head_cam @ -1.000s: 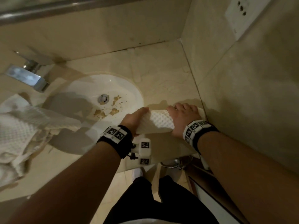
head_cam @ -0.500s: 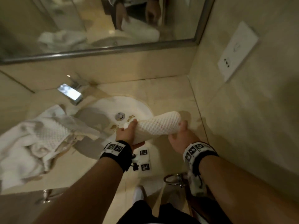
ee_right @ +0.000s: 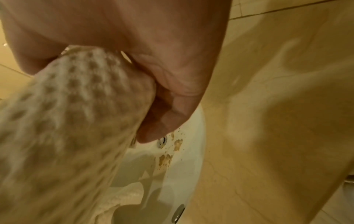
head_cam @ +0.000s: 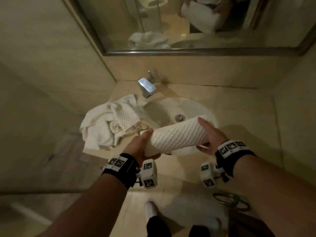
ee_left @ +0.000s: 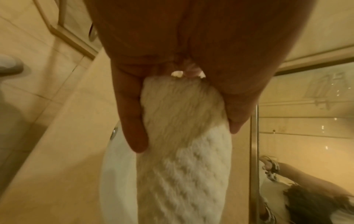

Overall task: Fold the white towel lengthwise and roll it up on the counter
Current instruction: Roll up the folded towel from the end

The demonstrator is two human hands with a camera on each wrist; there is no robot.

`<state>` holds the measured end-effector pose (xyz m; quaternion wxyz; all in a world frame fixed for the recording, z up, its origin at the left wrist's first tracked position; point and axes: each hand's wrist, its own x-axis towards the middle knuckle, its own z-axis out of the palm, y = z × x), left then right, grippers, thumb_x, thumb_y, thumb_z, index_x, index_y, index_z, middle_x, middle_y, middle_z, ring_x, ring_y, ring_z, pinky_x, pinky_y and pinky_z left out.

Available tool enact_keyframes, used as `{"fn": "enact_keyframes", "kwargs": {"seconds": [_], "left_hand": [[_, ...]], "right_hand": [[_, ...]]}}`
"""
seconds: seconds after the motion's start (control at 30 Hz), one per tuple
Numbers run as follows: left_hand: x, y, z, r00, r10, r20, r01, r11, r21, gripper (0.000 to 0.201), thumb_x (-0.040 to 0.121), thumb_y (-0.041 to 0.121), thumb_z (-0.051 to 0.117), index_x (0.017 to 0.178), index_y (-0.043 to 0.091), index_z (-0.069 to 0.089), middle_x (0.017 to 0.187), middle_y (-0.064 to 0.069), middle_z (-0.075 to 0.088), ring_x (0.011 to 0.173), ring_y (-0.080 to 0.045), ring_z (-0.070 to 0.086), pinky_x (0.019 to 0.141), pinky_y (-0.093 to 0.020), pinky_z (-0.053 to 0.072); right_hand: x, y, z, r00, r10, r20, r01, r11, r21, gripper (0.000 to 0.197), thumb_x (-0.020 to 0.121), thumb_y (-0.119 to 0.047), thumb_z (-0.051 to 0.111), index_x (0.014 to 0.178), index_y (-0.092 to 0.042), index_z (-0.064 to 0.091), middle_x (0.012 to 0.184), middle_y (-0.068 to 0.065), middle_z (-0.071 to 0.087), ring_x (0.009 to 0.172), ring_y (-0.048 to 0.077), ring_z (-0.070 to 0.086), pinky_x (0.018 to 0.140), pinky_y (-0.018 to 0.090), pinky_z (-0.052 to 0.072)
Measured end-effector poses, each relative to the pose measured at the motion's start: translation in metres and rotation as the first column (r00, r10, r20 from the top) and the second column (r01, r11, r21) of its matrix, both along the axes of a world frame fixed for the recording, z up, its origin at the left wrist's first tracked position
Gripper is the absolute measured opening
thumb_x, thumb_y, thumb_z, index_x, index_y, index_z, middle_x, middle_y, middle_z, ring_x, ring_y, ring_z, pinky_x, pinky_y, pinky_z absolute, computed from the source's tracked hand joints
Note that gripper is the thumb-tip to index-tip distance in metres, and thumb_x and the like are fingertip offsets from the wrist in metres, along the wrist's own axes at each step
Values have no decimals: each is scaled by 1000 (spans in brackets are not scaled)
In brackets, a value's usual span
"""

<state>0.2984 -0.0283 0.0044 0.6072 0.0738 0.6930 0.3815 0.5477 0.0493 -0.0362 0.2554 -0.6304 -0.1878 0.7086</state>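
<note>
Fingers (ee_left: 132, 121) of the left hand (head_cam: 140, 147): extended along one end of the rolled white towel (head_cam: 179, 135), thumb on the opposite side, the end clasped between them. Right hand (head_cam: 211, 134): cupped around the other end, fingers laid over the top, thumb beneath; in the right wrist view the palm wraps the roll's end. Rolled white towel: a tight cylinder with a raised waffle texture, held off the surface between both hands, lying crosswise above the near rim of the sink (head_cam: 201, 110), right end slightly farther from the person than the left. Sink: white oval basin set into the beige stone counter (head_cam: 239, 117); metal drain (head_cam: 179, 117) at centre; brownish specks beside the drain, seen in the right wrist view. Faucet (head_cam: 147, 88): chrome, square-bodied, behind the basin on the left. Towel pile (head_cam: 106, 124): crumpled white cloth on the counter left of the basin, one edge hanging over its rim. Mirror (head_cam: 171, 23): framed, above the counter, reflecting the roll and the pile. Wrist bands: black with printed markers, one on each forearm. Metal ring (head_cam: 230, 200): below the counter edge, on the right.
</note>
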Motion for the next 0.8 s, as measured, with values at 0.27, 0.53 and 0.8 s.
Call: {"fn": "enact_keyframes", "kwargs": {"seconds": [0.27,0.53,0.8], "left_hand": [[-111,-26,13,997,74,2,-74,995,61,47,85,52,76,118,21,61,123,-8,60,109,-33,62,77,-52,62],[-248,21,60,979,111,-173,-85,985,153,57,92,59,63,134,22,51,131,-5,57,107,-29,58,90,-49,53],[-304,102,92,920,33,-391,71,966,248,32,101,41,57,110,10,63,112,-7,66,100,-27,61,97,-41,50]], "right_hand": [[-102,-5,36,965,224,134,-234,970,64,80,60,-61,82,122,-16,60,120,7,66,110,29,61,99,47,52],[-228,20,93,946,307,105,-322,929,183,94,54,-68,87,126,-15,61,118,6,71,114,31,63,107,53,44],[-284,44,113,963,254,-86,-229,946,230,37,97,-28,62,121,0,64,119,16,70,116,35,63,109,50,43]]}}
